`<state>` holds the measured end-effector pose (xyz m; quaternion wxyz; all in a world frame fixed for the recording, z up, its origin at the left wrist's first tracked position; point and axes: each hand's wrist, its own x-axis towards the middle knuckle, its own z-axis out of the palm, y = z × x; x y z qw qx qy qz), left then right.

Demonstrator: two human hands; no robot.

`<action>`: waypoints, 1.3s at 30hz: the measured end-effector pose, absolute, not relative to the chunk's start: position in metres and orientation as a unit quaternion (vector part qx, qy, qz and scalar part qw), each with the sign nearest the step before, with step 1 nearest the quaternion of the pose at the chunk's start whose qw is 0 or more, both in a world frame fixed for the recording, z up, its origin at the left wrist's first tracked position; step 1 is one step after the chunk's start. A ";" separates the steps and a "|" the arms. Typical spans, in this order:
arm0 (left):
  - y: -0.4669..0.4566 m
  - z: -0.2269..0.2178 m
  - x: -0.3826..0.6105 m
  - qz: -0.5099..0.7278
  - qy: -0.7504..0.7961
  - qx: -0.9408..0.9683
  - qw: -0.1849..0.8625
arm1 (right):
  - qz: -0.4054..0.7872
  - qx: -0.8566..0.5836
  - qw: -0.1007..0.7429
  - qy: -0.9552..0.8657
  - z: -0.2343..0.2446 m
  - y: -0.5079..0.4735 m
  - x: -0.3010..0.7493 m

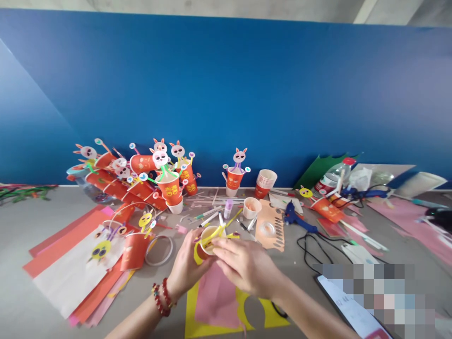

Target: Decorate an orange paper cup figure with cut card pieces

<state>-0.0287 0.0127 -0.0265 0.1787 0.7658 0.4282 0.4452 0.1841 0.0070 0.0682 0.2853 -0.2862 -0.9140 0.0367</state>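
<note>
My left hand [189,256], with red bead bracelets on the wrist, is wrapped round a red paper cup [204,250] whose white mouth tips toward me. Yellow strips [219,231] stick out over the cup's rim. At the right side of the rim, my right hand [243,263] has its fingers bent together over the yellow strips; its fingertips partly hide what they pinch. Below both hands lie a pink paper sheet [217,296] and a yellow sheet [192,320] with rounded cut-outs.
Red cups with rabbit-face figures [167,186] crowd the left back. A tape roll [158,249] lies left of my hands. Stacked cups [265,181], a purple glue stick [228,207], a blue glue gun [298,219] with black cable and a phone [348,306] are on the table. A blue wall [226,94] stands behind.
</note>
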 end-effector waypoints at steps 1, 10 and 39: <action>0.012 -0.026 -0.028 0.443 0.429 0.766 0.183 | 0.022 -0.300 0.265 -0.916 0.065 0.007 0.180; 0.009 -0.021 -0.027 0.436 0.448 0.753 0.206 | 0.058 -0.342 0.186 -0.919 0.057 0.010 0.173; 0.007 -0.024 -0.027 0.461 0.401 0.600 0.516 | 0.048 -0.197 0.463 -0.863 0.067 -0.001 0.217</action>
